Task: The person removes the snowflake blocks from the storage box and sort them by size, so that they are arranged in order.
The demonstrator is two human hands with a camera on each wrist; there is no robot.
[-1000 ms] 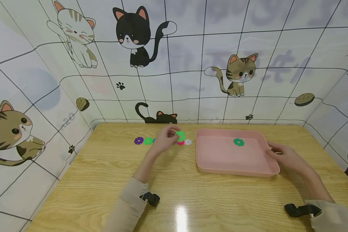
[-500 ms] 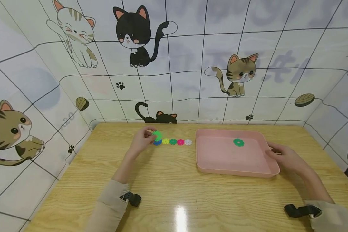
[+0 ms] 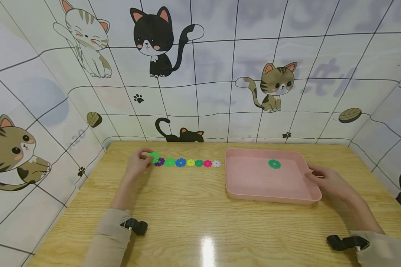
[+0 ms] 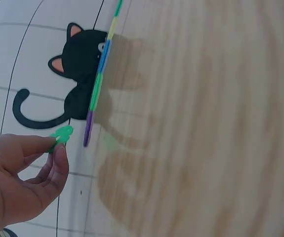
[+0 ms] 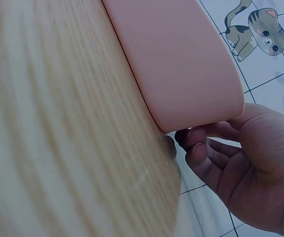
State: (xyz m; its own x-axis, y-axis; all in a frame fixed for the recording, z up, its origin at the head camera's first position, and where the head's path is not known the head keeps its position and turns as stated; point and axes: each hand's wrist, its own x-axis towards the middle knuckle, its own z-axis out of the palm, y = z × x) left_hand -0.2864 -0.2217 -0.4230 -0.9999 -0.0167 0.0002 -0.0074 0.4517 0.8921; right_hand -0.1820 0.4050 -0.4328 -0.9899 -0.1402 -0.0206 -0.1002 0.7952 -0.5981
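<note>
Between thumb and fingertips, my left hand (image 3: 136, 163) pinches a light green flower-shaped plastic disc (image 3: 154, 157). It is held just above the left end of a row of similar discs, partly overlapping the purple disc (image 3: 160, 162) in the head view. The row runs right through a green disc (image 3: 170, 162), a blue disc (image 3: 181, 162) and several others to a white disc (image 3: 216, 163). My right hand (image 3: 331, 181) grips the right wall of a pink tray (image 3: 254, 181), thumb over the rim. A dark green disc (image 3: 274, 164) lies inside the tray.
The wooden table (image 3: 187, 218) meets a cat-patterned wall covering (image 3: 214, 96) at the back. The tray stands just right of the row's white end. Black wrist straps (image 3: 138, 227) sit over both sleeves.
My left hand has moved left along the row with the light green disc, from near the pink disc to the purple end. The right hand and tray have stayed put.
</note>
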